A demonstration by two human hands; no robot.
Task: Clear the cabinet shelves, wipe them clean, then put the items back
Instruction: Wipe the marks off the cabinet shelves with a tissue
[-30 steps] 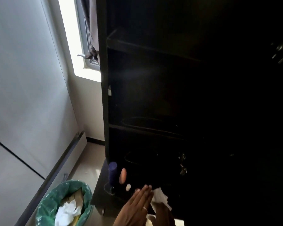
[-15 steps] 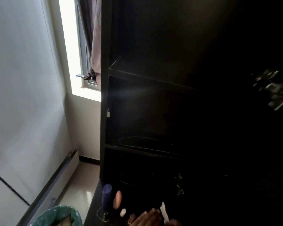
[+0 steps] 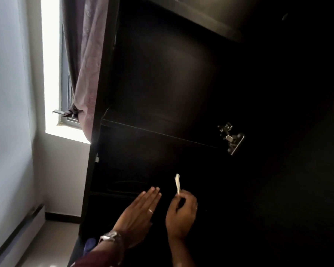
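Left hand (image 3: 137, 214) raised flat, right hand (image 3: 181, 212) pinching tissue (image 3: 177, 183) higher

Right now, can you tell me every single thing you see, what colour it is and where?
cabinet: one, black, open, fills the middle and right
upper shelf: one, black, across the cabinet
hinge: one, silver, cabinet's right side
curtain: one, purple-grey, tied, between window and cabinet
window: one, bright, left of the curtain
wall: one, white, far left
floor: pale, bottom left
tissue: one, white, above the right hand
blue object: one, bottom, mostly hidden, cannot tell what
watch: one, silver, left wrist
ring: one, silver, left finger
sleeve: one, dark red, bottom edge
left hand: fingers straight, before the cabinet
right hand: pinches the tissue
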